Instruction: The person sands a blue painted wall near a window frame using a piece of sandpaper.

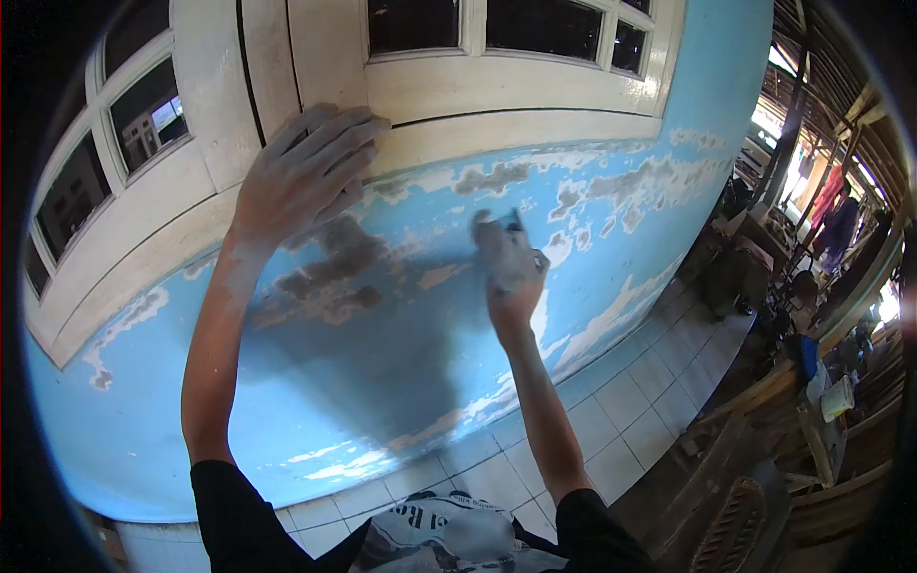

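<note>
My left hand (310, 172) lies flat with fingers stretched out on the lower edge of the cream window frame (535, 88), holding nothing. To its right, my right hand (509, 256) is closed and smeared by motion against the blue wall (401, 334). A small dark edge shows at its fingertips, but I cannot make out what it grips. Grey dust coats both hands. Around them the wall's paint is worn through in patches of white and bare grey (344, 250), mostly just below the window frame.
White floor tiles (621, 396) run along the foot of the wall. At the left is another glazed cream panel (143, 124). Timber, hanging clothes (836, 220) and assorted clutter fill the right side, with a slotted dark chair-like piece (735, 525) at the lower right.
</note>
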`<state>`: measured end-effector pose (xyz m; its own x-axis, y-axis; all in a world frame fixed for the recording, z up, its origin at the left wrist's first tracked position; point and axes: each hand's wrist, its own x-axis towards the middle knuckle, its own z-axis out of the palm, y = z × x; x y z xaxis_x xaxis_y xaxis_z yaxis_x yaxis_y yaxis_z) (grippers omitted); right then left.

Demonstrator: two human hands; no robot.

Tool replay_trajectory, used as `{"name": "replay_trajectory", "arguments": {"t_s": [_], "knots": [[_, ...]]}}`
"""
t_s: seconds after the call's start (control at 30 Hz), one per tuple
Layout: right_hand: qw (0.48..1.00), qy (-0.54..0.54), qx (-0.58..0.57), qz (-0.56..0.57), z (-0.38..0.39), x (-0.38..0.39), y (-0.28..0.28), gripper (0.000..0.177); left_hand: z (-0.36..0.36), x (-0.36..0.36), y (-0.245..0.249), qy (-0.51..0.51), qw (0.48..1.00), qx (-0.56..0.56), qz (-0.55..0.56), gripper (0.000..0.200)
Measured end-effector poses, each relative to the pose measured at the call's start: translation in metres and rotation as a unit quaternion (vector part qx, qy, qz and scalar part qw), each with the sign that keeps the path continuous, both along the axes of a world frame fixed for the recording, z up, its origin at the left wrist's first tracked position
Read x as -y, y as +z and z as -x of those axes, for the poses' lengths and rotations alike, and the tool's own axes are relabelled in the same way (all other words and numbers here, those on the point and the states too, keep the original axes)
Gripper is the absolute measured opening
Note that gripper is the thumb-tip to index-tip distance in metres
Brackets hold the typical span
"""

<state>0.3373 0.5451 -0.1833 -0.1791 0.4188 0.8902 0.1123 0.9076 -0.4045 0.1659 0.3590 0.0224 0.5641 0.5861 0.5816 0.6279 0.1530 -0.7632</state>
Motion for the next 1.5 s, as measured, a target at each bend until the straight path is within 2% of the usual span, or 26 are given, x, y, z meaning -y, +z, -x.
{"name": "replay_trajectory", "arguments": {"t_s": [0.13, 0.17, 0.2, 0.27, 0.33, 0.4, 0.43, 0.53, 0.57, 0.6, 0.67, 0.7, 0.73, 0.8, 0.83, 0.93, 0.97, 1.1, 1.13, 1.2, 1.23, 1.27, 1.33, 1.37, 1.47, 1.5], "knots": [[0.996, -0.046, -0.015, -0.072, 0.008, 0.006, -0.003, 0.039, 0.0, 0.001, -0.001, 0.004, 1.0, 0.003, -0.003, 0.024], [0.991, -0.052, 0.051, -0.115, 0.005, 0.01, -0.004, 0.032, -0.001, 0.0, -0.002, 0.011, 1.0, 0.004, -0.006, 0.023], [0.991, -0.054, 0.049, -0.114, 0.005, 0.009, -0.002, 0.032, 0.0, -0.001, -0.003, 0.017, 1.0, 0.005, -0.009, 0.023], [0.999, -0.031, -0.033, -0.023, 0.006, 0.006, -0.001, 0.03, 0.0, -0.001, -0.003, 0.018, 1.0, 0.007, -0.005, 0.024], [0.999, -0.014, -0.012, 0.029, 0.006, 0.001, -0.007, 0.031, 0.001, 0.0, -0.002, 0.022, 1.0, 0.005, -0.003, 0.024], [0.994, 0.005, -0.036, -0.1, 0.018, 0.012, -0.014, 0.033, -0.001, -0.001, -0.002, 0.004, 1.0, 0.008, -0.007, 0.025], [0.99, 0.012, 0.012, -0.138, 0.015, 0.021, -0.004, 0.039, -0.002, -0.002, -0.001, 0.002, 1.0, 0.008, -0.005, 0.025], [0.996, -0.06, -0.031, -0.064, 0.017, 0.009, 0.002, 0.039, -0.003, 0.001, -0.001, 0.022, 1.0, 0.009, 0.003, 0.024], [0.999, 0.028, -0.011, 0.039, 0.004, 0.01, 0.009, 0.041, -0.002, 0.0, -0.003, 0.021, 1.0, 0.009, 0.0, 0.024], [0.999, 0.03, -0.012, 0.039, 0.009, 0.015, 0.007, 0.041, -0.001, -0.001, -0.003, 0.019, 1.0, 0.008, -0.004, 0.024], [0.995, 0.033, -0.052, -0.08, 0.02, 0.028, 0.0, 0.044, 0.0, -0.001, -0.001, 0.015, 1.0, 0.002, -0.004, 0.024], [0.991, 0.035, 0.025, -0.13, 0.016, 0.034, 0.003, 0.045, 0.0, -0.002, -0.002, 0.01, 1.0, 0.001, -0.002, 0.023], [0.991, 0.034, 0.026, -0.128, 0.016, 0.031, 0.004, 0.045, -0.001, -0.002, -0.002, 0.009, 1.0, 0.001, 0.0, 0.023], [0.995, 0.079, -0.067, -0.011, 0.014, 0.02, 0.007, 0.042, -0.002, 0.0, -0.001, 0.016, 1.0, 0.008, 0.006, 0.02], [0.998, 0.041, -0.041, 0.0, 0.014, 0.012, -0.001, 0.038, -0.001, 0.001, -0.001, 0.017, 1.0, 0.007, 0.006, 0.02], [0.996, 0.052, -0.036, -0.058, 0.022, 0.031, -0.003, 0.041, -0.002, -0.001, -0.002, 0.003, 1.0, 0.01, -0.004, 0.017], [0.994, 0.026, 0.012, -0.102, 0.018, 0.034, 0.001, 0.044, -0.004, -0.001, -0.001, 0.006, 1.0, 0.014, -0.002, 0.016], [0.997, 0.06, -0.05, 0.018, 0.005, 0.008, 0.008, 0.046, -0.002, 0.0, -0.001, 0.004, 1.0, 0.009, 0.003, 0.016], [0.997, 0.06, -0.05, 0.015, 0.011, 0.014, 0.003, 0.046, -0.001, 0.0, -0.001, 0.004, 1.0, 0.009, 0.0, 0.016], [0.996, 0.024, -0.055, -0.06, 0.026, 0.03, -0.003, 0.048, -0.001, -0.002, -0.001, 0.0, 1.0, 0.009, 0.0, 0.016], [0.994, 0.034, 0.017, -0.102, 0.016, 0.039, 0.005, 0.047, -0.001, -0.002, -0.002, -0.002, 1.0, 0.01, 0.002, 0.016], [0.994, 0.032, 0.016, -0.102, 0.016, 0.032, 0.007, 0.047, -0.002, -0.002, -0.002, -0.004, 1.0, 0.011, 0.001, 0.017], [0.997, 0.007, -0.038, -0.065, 0.013, 0.009, 0.015, 0.041, -0.002, 0.0, -0.002, -0.002, 1.0, 0.012, -0.001, 0.017], [0.999, 0.033, -0.03, 0.016, 0.005, 0.007, 0.015, 0.038, -0.002, 0.0, -0.002, -0.001, 1.0, 0.014, 0.0, 0.017], [0.997, 0.019, -0.042, -0.064, 0.025, 0.027, 0.004, 0.038, -0.003, -0.001, 0.0, 0.001, 1.0, 0.008, -0.002, 0.018], [0.994, 0.015, 0.006, -0.111, 0.015, 0.039, 0.021, 0.039, -0.003, -0.001, 0.0, 0.006, 1.0, 0.001, 0.002, 0.018]]}}
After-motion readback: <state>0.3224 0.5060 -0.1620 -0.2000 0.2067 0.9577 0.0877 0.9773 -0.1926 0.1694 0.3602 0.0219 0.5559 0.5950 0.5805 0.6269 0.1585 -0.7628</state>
